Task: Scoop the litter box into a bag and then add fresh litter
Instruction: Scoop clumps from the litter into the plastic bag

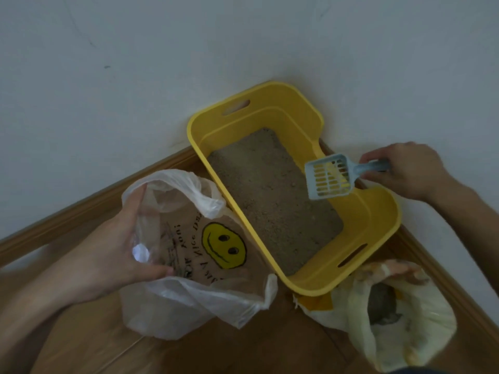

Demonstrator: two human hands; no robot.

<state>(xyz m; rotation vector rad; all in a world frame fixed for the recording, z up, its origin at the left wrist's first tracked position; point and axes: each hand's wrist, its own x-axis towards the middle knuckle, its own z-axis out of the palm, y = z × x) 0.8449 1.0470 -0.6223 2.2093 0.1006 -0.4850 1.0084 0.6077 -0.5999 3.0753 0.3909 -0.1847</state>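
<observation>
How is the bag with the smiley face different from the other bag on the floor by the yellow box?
The smiley bag is thin, clear plastic, and the left hand holds its mouth open; nothing shows inside it. The other bag is cream and opaque, lies untouched at the litter box corner, and shows grey material inside. Both are open, on the wooden floor.

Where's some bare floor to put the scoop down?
Bare floor shows in front, between the clear bag and the litter bag. Crowded: the box sits in the wall corner, with both bags against it. The right hand holds the scoop over the box; the left hand holds the clear bag open.
</observation>
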